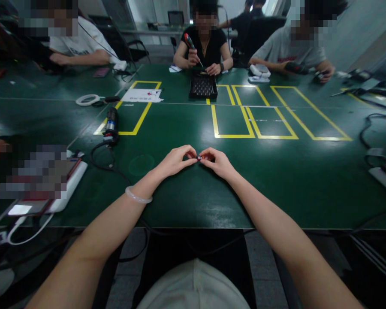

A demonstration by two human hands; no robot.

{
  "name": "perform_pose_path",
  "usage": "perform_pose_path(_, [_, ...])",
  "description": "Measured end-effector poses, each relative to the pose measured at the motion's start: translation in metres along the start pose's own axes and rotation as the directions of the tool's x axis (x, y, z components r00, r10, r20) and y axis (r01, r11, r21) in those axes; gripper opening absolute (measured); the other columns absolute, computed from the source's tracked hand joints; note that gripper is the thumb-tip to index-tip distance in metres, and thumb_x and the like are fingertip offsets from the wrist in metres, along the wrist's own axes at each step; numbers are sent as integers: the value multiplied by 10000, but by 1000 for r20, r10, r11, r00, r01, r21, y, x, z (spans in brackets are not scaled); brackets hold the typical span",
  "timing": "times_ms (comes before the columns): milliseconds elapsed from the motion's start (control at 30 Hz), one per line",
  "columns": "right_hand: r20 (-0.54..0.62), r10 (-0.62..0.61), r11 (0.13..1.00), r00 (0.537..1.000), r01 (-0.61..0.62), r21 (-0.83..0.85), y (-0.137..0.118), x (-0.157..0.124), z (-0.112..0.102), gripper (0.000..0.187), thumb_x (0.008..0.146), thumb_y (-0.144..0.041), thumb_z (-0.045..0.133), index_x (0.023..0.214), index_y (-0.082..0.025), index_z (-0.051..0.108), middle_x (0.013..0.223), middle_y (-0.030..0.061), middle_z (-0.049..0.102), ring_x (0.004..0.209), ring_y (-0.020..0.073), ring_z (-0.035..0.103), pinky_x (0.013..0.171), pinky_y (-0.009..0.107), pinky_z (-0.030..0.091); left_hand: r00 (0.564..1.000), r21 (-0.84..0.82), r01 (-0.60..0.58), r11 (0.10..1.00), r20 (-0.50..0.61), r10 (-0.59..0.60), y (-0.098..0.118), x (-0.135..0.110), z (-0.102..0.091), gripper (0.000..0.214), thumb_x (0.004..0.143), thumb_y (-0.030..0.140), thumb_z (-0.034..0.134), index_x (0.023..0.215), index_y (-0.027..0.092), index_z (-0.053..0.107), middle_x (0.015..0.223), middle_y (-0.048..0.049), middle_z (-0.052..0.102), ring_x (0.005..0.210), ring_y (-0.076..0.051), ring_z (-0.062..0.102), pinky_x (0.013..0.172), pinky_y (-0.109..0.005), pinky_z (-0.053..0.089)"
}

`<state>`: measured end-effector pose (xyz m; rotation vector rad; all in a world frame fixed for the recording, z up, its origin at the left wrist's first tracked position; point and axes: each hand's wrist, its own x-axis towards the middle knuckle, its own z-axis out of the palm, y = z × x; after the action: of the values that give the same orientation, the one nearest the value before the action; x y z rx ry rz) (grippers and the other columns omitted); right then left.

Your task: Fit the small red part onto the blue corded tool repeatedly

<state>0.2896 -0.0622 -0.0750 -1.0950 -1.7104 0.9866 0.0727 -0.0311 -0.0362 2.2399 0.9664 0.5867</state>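
Both my hands rest on the green table near its front edge, fingertips meeting. My left hand and my right hand each pinch one end of a tiny part with a reddish spot, held between them just above the table. It is too small to name. A pale bangle sits on my left wrist.
An electric screwdriver with a black cable lies to the left. A black tray sits in front of a person across the table who holds a screwdriver. Yellow tape rectangles mark the surface. Other people sit left and far right; cables lie at the right.
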Motion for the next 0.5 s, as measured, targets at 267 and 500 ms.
perform_pose_path(267, [-5, 39, 999, 999, -39, -16, 6, 1, -1, 233, 796, -318, 695, 980, -180, 656, 745, -8, 648, 671, 134, 585, 675, 283, 465, 814, 439, 485, 756, -543, -206, -81, -2, -106, 687, 915, 592, 559, 1338, 50, 561, 1421, -192, 518, 1336, -356, 440, 1045, -496, 340])
perform_pose_path(500, [15, 45, 998, 999, -45, -42, 6, 1, -1, 219, 804, -318, 689, 977, -188, 654, 757, -10, 656, 683, 137, 586, 702, 291, 475, 740, 364, 580, 729, -610, -285, -170, -37, -174, 930, 562, 960, 308, 545, 44, 465, 817, -223, 694, 1415, -557, 257, 760, -527, 204])
